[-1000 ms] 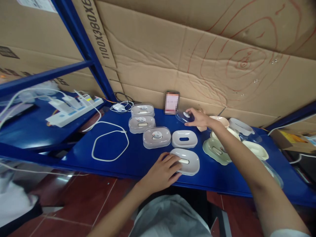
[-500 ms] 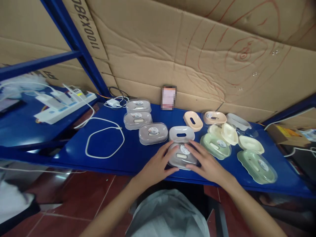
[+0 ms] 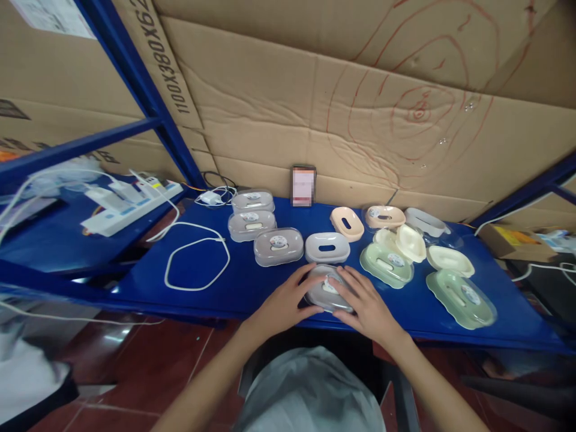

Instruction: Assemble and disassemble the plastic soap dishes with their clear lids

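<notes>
A grey soap box with a clear lid lies at the front edge of the blue shelf. My left hand grips its left side, and my right hand lies over its right side and top. Just behind it sits an open white soap dish. Three lidded grey soap boxes stand in a diagonal row to the left.
Green lidded boxes, cream and peach dishes and loose parts crowd the right of the shelf. A white cable loop lies at left, a power strip beyond it. Cardboard backs the shelf. A small card leans against it.
My right hand came back from the rear of the shelf with a clear lid and put it on the grey box. Both hands now press on that box.
</notes>
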### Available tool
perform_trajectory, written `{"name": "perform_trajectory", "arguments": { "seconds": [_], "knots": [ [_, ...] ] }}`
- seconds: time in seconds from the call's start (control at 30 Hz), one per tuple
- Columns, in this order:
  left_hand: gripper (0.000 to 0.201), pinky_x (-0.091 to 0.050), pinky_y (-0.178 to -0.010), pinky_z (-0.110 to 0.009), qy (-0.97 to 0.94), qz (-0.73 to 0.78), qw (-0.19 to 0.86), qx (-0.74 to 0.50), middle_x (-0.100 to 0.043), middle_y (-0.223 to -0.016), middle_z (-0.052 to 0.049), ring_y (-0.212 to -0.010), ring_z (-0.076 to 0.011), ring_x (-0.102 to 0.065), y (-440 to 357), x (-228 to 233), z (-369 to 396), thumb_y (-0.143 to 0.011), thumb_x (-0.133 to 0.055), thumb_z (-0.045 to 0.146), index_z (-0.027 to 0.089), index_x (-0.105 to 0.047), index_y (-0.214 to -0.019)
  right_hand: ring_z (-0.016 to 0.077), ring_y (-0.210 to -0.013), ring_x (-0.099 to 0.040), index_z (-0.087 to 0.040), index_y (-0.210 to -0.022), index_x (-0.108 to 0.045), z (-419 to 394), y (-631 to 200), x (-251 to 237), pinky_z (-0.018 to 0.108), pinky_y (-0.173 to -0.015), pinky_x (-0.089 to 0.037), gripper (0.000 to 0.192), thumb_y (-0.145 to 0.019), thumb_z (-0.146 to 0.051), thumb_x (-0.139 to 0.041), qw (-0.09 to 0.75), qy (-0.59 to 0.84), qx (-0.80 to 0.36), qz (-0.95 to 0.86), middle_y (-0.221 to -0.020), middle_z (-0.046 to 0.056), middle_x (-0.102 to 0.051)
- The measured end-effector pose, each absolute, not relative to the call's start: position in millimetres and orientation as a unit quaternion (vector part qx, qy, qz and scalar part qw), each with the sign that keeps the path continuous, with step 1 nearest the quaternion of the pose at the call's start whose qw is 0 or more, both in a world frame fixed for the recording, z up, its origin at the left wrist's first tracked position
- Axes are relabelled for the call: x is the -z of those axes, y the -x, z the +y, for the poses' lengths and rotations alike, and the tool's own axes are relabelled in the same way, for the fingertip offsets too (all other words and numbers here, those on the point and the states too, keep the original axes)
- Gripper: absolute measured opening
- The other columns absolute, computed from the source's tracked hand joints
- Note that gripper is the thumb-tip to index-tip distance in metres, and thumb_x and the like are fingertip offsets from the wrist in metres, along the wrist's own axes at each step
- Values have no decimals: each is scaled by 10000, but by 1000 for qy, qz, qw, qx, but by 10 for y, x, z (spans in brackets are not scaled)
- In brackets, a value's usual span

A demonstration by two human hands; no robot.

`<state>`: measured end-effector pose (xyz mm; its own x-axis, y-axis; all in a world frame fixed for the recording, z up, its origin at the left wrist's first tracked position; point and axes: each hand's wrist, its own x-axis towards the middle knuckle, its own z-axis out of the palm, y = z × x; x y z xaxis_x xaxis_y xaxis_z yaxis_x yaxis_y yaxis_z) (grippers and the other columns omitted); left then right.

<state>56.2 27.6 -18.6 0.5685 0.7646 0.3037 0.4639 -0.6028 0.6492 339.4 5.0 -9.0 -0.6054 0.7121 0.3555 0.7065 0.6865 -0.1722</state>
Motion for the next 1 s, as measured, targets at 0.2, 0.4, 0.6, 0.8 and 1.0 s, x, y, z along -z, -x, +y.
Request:
{"name": "perform_trajectory", "arguments": {
  "seconds": [0.2,0.4,0.6,0.8,1.0],
  "knots": [
    [689,-527,-1204,-483,-849,333,287,-294,-536,-1571,-104,-1438,-289,-600,-543,145,274,-910,-867,344,359,-572,-1532,391,-1584,-432,-413,-1737,-251,-166,-3344,126,646,-1197,-533,865,-1005,-474,-708,200,415,-7,-888,-1740,77,-406],
    [693,-549,-1183,-489,-849,359,262,-285,-529,-1588,-111,-1443,-305,-607,-470,189,214,-895,-878,311,356,-595,-1526,385,-1644,-309,-419,-1737,-237,-119,-3300,164,666,-1241,-473,897,-993,-442,-738,207,391,-1,-897,-1772,97,-339],
    [578,-556,-1174,-452,-828,427,232,-281,-542,-1627,-90,-1439,-295,-625,10,201,61,-962,-788,348,350,-609,-1511,372,-1672,-217,-339,-1729,-299,-27,-2778,135,674,-1274,-406,853,-1005,-525,-708,188,360,-4,-914,-1766,129,-347],
    [569,-518,-1205,-535,-784,522,142,-303,-524,-1647,-112,-1485,-340,-580,759,242,-28,-1020,-669,564,321,-560,-1522,230,-1580,-456,-343,-1677,-418,335,-2771,-321,479,-1308,-419,614,-1106,-560,-481,134,390,4,-911,-1705,10,-470],
    [593,-488,-1215,-613,-760,568,111,-297,-404,-1717,-107,-1534,-385,-505,908,268,-26,-1037,-603,573,330,-487,-1566,356,-1312,-688,-177,-1345,-738,1162,-4009,-707,585,-1129,-526,412,-1093,-307,-439,134,555,85,-817,-1372,156,-752]
  ]
}}
